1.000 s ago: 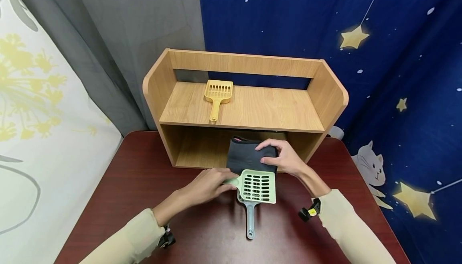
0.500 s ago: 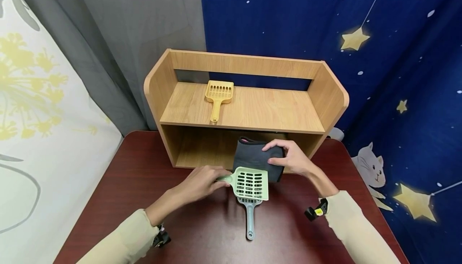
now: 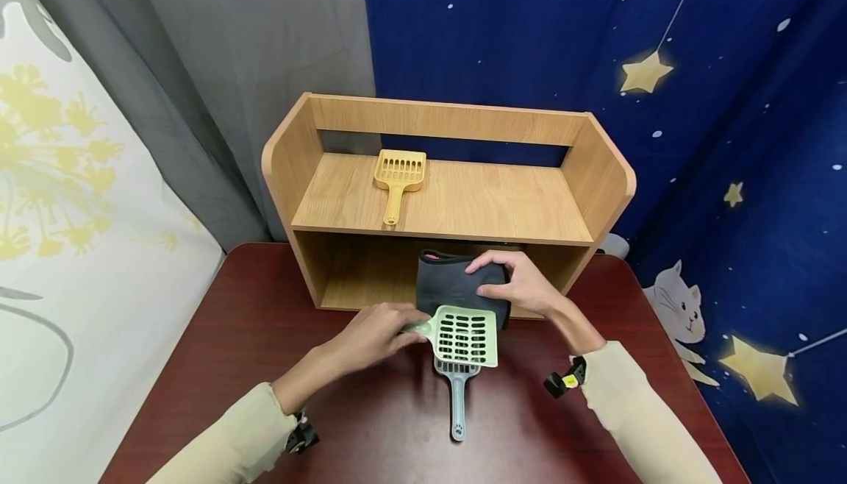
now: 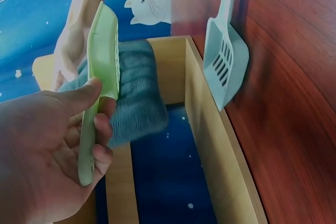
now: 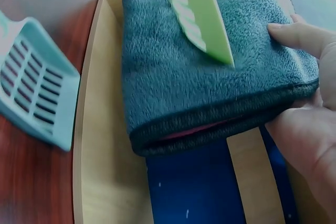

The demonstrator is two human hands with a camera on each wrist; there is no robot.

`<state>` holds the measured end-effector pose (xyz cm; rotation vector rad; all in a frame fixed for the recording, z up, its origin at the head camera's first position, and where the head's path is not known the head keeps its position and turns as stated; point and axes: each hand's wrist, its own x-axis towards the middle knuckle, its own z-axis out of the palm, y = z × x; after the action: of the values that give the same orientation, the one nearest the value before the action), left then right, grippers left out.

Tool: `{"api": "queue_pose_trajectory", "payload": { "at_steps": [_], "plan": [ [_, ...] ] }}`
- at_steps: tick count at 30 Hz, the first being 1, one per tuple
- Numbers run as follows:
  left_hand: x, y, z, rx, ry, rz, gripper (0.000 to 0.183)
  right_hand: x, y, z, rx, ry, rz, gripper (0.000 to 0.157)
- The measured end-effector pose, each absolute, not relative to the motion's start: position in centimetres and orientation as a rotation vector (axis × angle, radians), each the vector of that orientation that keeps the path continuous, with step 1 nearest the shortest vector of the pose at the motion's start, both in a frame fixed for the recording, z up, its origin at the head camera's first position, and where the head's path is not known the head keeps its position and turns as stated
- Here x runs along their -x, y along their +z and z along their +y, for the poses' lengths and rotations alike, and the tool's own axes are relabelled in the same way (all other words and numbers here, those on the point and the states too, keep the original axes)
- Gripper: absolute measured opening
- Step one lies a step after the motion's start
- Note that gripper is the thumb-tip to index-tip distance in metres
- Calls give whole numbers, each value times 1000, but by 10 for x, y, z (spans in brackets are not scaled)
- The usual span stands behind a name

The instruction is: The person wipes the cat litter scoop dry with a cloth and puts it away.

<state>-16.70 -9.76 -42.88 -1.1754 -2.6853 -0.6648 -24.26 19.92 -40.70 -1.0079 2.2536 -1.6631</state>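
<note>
My left hand (image 3: 382, 333) grips the handle of a pale green litter scoop (image 3: 465, 337), whose slotted head points right. In the left wrist view the thumb and curled fingers wrap that handle. A folded dark grey towel (image 3: 446, 282) is pinched at its right side by my right hand (image 3: 519, 282). The right wrist view shows the towel's fuzzy pile (image 5: 173, 61) with the green scoop across it; I cannot tell whether they touch. Below the green scoop a pale blue litter scoop (image 3: 458, 403) lies on the table, its head partly hidden.
A two-tier wooden shelf (image 3: 509, 201) stands at the back of the dark red table (image 3: 370, 425). On its upper tier lies a yellow litter scoop (image 3: 400, 175). Grey and blue star-patterned curtains (image 3: 490, 28) hang behind, and white floral fabric (image 3: 79, 307) hangs left.
The towel and right hand shifted right, then back left. The green scoop went left and slightly up, then a little right. Both holds are unchanged.
</note>
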Motion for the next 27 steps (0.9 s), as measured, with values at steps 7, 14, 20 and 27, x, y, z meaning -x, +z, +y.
{"api": "queue_pose_trajectory", "payload": {
  "at_steps": [7, 14, 20, 27],
  "plan": [
    [168, -430, -91, 1151, -642, -2702, 26, 238, -397, 181, 1039, -1669, 2247, 30],
    [168, -431, -99, 1139, -634, -2688, 27, 244, -413, 203, 986, -1634, 2322, 31],
    [167, -435, -108, 1097, -632, -2657, 30, 240, -416, 222, 845, -1670, 2405, 33],
    [168, -438, -111, 1075, -650, -2633, 31, 229, -421, 231, 716, -1774, 2451, 37]
  ]
}}
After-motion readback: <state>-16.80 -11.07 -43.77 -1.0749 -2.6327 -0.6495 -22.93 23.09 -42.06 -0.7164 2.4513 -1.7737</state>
